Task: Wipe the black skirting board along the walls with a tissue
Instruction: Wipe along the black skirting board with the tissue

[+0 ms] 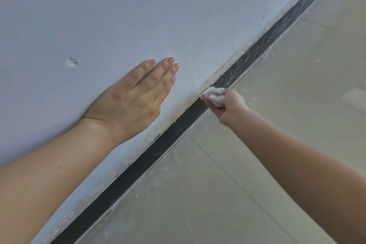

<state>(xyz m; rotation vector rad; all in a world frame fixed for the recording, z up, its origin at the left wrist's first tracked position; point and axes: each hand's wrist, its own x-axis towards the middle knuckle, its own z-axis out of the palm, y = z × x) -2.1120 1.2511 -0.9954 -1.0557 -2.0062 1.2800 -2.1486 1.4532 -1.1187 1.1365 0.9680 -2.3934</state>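
Observation:
The black skirting board (150,152) runs diagonally from the bottom left to the top right, between the wall and the floor. My right hand (230,106) is shut on a crumpled white tissue (214,95), which presses against the board near the middle of the view. Beyond the tissue the board (277,29) carries white dust and smears; on the near side it looks darker. My left hand (134,97) lies flat on the wall above the board, fingers together and extended, holding nothing.
The pale bluish-white wall (138,16) fills the upper left, with a small chipped mark (72,62). Beige floor tiles (257,164) with thin joints fill the lower right. White dust and crumbs (172,160) lie on the floor along the board's edge.

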